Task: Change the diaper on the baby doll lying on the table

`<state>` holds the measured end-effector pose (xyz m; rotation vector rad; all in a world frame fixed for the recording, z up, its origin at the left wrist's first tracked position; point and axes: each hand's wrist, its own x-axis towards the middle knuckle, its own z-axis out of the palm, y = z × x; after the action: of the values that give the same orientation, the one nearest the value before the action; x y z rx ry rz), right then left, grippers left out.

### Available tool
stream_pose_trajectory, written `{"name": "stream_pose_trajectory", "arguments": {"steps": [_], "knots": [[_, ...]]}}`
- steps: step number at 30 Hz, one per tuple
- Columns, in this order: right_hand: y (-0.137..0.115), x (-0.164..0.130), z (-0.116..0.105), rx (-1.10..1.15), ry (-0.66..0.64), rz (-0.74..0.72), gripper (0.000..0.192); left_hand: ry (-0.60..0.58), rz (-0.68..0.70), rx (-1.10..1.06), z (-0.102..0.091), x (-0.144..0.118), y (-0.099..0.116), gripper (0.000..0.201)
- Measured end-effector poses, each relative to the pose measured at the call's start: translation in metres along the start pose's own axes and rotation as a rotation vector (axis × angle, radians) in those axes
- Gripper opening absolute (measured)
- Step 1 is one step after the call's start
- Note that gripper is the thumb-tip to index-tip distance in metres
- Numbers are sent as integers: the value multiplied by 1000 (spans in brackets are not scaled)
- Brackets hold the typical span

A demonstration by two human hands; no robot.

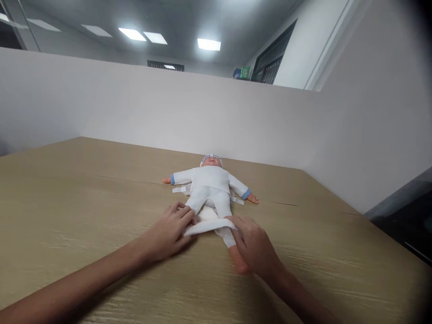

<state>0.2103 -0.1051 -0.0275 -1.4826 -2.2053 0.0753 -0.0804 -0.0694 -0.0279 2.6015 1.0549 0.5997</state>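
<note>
Doll (211,184) lies on back at centre of frame on table (84,189), head far, legs toward person; long axis runs away from camera. White diaper (207,225) across legs, just below middle. Left hand (170,234) pinches left end of diaper, fingers closed on it. Right hand (254,247) pinches right end (also covers one doll foot). Both hands equally near, one each side of legs. Partition wall (135,108) behind.

Both forearms are bare to the frame's edge, no sleeves, no watch, no rings showing. The left hand (170,231) and right hand (254,247), near the doll (211,184), are ungloved, slim-fingered, with short nails.
</note>
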Motion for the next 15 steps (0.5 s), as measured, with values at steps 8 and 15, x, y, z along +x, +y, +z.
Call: {"name": "stream_pose_trajectory", "arguments": {"steps": [8,15], "knots": [[21,60,0,321,281,-33,25,244,-57,-309,-29,68,-30,28],[65,136,17,641,215,300,37,183,-316,-660,-31,145,-71,40]]}}
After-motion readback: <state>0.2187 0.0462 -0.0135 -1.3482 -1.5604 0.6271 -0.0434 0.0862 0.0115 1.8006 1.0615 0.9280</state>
